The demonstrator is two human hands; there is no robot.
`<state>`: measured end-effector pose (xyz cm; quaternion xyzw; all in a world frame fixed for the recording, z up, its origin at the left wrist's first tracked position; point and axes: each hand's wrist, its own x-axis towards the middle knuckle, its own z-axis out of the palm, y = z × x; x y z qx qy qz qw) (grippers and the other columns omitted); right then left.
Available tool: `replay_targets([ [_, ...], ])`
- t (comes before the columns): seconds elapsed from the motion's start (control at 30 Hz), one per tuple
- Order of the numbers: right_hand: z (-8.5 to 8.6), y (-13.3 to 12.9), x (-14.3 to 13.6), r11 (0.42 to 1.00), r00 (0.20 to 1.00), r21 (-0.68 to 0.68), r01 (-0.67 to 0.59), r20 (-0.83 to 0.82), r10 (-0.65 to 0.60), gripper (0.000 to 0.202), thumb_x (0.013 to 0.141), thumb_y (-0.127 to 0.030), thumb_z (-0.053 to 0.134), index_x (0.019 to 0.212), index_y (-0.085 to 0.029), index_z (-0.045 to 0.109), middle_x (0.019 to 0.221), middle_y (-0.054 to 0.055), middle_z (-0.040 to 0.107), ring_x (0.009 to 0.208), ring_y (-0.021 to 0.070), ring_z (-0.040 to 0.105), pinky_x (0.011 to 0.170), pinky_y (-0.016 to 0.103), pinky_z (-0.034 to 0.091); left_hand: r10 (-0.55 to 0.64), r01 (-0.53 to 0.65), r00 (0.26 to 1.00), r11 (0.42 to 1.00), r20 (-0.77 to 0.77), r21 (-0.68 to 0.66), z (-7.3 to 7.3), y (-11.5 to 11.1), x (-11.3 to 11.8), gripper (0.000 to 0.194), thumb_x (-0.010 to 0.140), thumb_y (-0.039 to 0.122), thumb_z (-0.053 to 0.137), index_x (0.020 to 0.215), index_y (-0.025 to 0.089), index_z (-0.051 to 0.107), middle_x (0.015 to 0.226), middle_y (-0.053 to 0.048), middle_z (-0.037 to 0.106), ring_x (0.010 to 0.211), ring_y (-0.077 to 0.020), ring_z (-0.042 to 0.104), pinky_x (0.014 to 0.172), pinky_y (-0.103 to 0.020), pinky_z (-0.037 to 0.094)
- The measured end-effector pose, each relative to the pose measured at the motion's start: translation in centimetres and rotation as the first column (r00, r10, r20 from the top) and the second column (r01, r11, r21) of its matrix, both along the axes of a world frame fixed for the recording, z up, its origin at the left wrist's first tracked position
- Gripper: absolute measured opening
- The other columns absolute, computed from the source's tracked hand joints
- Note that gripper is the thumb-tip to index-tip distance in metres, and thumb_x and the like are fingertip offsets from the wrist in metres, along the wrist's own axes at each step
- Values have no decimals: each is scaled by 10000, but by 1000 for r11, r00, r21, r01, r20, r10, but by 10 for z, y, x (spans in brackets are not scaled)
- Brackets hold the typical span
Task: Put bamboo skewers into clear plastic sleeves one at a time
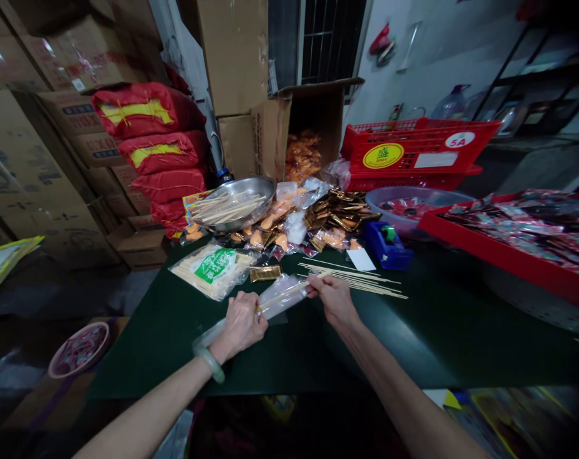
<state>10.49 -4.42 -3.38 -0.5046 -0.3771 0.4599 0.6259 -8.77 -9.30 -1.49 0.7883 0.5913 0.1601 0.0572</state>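
Note:
My left hand (241, 324), with a pale green bangle at the wrist, is closed on a long clear plastic bag (282, 299). My right hand (334, 299) pinches thin wooden sticks (323, 274) at the bag's right end; part of a stick shows along the bag. Whether it lies inside or on top is hard to tell. More long wooden sticks (365, 280) lie on the green table (389, 344) just beyond my right hand. Behind my left hand are a packet of sticks with a green label (215, 264) and a small gold sachet (265, 273).
A metal bowl (265, 188) of sticks stands behind heaped orange pieces and brown-gold sachets (337, 213). Right of these are a blue tape dispenser (389, 248), a clear basin (413, 199), a red basket (408, 150) and a red tray (509, 255) of packets. Cartons (93, 146) are stacked left.

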Motion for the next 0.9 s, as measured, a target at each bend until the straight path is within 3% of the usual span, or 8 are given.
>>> replay_targets([
  [0.17, 1, 2, 3, 1000, 1000, 5, 15, 8, -15, 220, 527, -323, 675, 436, -154, 568, 417, 1, 554, 384, 99, 472, 410, 231, 393, -7, 9, 996, 1000, -92, 16, 7, -1, 6, 139, 628, 209, 486, 756, 156, 477, 690, -61, 527, 699, -225, 500, 633, -322, 371],
  [0.27, 6, 10, 18, 998, 998, 3, 67, 12, -67, 228, 506, -316, 688, 408, -170, 543, 395, -7, 533, 371, 95, 458, 388, 231, 384, -26, 30, 990, 999, -142, 27, 6, -6, 4, 197, 610, 230, 497, 779, 130, 497, 741, -99, 541, 734, -252, 499, 688, -365, 378],
  [0.43, 38, 16, 72, 981, 981, 42, 189, 21, -190, 252, 476, -325, 729, 417, -186, 527, 387, -40, 498, 361, 80, 413, 362, 228, 369, -82, 88, 984, 996, -156, 31, 2, -6, -18, 137, 648, 222, 489, 732, 123, 531, 793, -119, 554, 826, -264, 497, 798, -404, 354],
  [0.5, 58, 6, 81, 992, 992, 78, 103, 63, -108, 239, 460, -316, 750, 442, -165, 566, 435, -19, 539, 403, 90, 452, 392, 232, 390, -101, 106, 985, 994, -140, 27, 12, -1, -24, 149, 658, 240, 515, 758, 133, 546, 822, -103, 570, 851, -259, 502, 796, -401, 360],
  [0.6, 86, -22, 62, 960, 946, 137, -245, 252, 206, 204, 552, -312, 719, 499, -145, 613, 516, 3, 576, 476, 103, 496, 449, 232, 408, -107, 100, 985, 993, 135, 55, 46, 3, -17, 222, 730, 322, 527, 865, 148, 553, 913, -88, 590, 891, -235, 516, 790, -373, 388],
  [0.67, 100, -40, 38, 883, 857, 166, -440, 373, 357, 174, 628, -299, 667, 548, -151, 620, 552, -7, 564, 487, 96, 486, 454, 226, 399, -160, 163, 884, 986, 440, 31, 73, 0, -3, 268, 783, 373, 504, 929, 154, 559, 946, -74, 602, 880, -199, 537, 773, -323, 412],
  [0.77, 112, -55, 7, 820, 808, 250, -516, 460, 368, 149, 655, -249, 628, 545, -161, 582, 583, -17, 529, 524, 94, 475, 474, 219, 387, -209, 316, 692, 948, 691, -30, 102, -9, 19, 295, 762, 383, 559, 923, 139, 594, 861, -53, 628, 779, -164, 560, 687, -262, 427],
  [0.9, 120, -58, -7, 785, 749, 201, -586, 504, 430, 75, 640, -228, 639, 664, -163, 608, 673, -7, 569, 533, 86, 479, 486, 216, 385, -168, 327, 538, 945, 826, -21, 108, -14, 26, 233, 758, 344, 573, 727, 120, 632, 673, -26, 609, 627, -123, 525, 594, -224, 399],
])
